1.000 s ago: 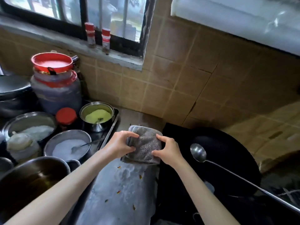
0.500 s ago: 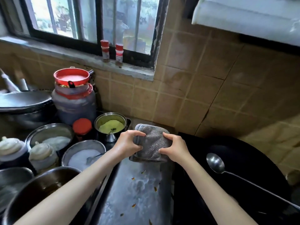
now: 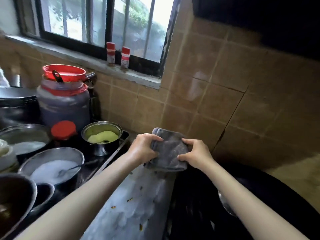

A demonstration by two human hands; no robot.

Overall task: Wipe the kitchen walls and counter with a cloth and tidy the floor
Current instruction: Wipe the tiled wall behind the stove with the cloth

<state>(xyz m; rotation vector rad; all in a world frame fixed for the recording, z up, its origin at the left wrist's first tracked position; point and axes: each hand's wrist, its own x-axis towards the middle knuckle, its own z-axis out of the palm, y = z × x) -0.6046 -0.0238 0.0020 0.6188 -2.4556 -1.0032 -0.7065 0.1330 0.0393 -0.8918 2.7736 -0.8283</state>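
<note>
Both hands, left hand (image 3: 143, 149) and right hand (image 3: 195, 155), fingers clamped on folded cloth (image 3: 168, 149) at far end of counter (image 3: 135, 210). Crumbs remain; wiping barely begun, walls and floor left.

Two red-capped spice bottles (image 3: 118, 55) stand on the window sill (image 3: 97, 62). Below, a large red-lidded jar (image 3: 64, 99) sits behind a steel pot of yellow powder (image 3: 102, 135) and a bowl of white powder (image 3: 53, 168).

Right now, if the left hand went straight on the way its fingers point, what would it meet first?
The left hand grips the cloth, fingers pointing right. Going on, it would likely meet the right hand on the cloth's other edge, though depth is unclear.
</note>
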